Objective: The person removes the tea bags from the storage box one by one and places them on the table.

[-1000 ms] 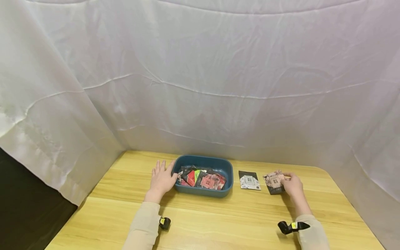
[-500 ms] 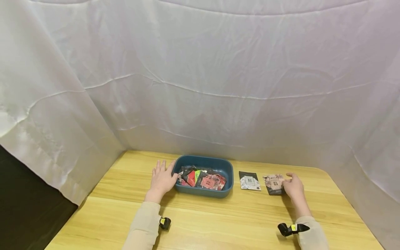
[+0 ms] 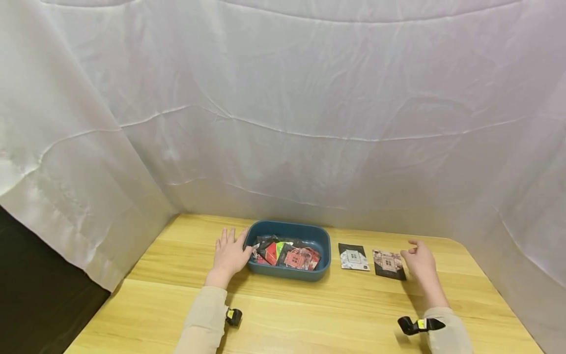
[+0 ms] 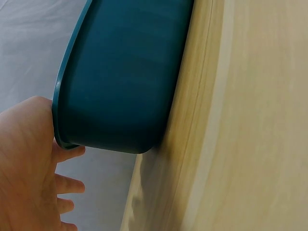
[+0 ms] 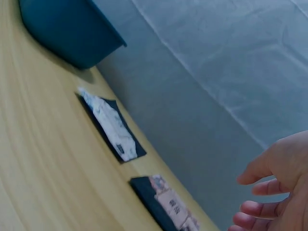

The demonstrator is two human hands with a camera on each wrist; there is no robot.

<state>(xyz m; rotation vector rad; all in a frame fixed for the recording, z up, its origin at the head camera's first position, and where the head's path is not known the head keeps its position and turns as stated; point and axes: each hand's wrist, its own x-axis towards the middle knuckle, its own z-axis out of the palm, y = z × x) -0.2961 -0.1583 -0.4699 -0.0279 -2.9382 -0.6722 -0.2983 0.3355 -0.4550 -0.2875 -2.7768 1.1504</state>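
In the head view, my left hand [image 3: 228, 258] rests at the left end of a dark blue plastic tub [image 3: 285, 273], fingers spread and thumb at the rim. Several flat packets [image 3: 295, 259], red, green and black, lie inside it. The left wrist view has this hand [image 4: 26, 163] against the tub's rim. To the right, a black sachet with a pinkish floral print [image 3: 389, 264] lies flat on the table. Just right of that sachet is my right hand [image 3: 420, 259], holding nothing, its fingers loosely bent and apart from the sachet in the right wrist view.
Between the tub and the pink sachet lies a black-and-white sachet [image 3: 353, 256]. Light wood-grain tabletop [image 3: 283, 319] spreads under everything. Pale curtains [image 3: 309, 98] hang behind and at both sides, and a dark cloth [image 3: 40, 290] shows at left.
My right hand has set down the pink-printed sachet beside the black-and-white one, let go and drawn back to the right. My left hand stays at the tub.
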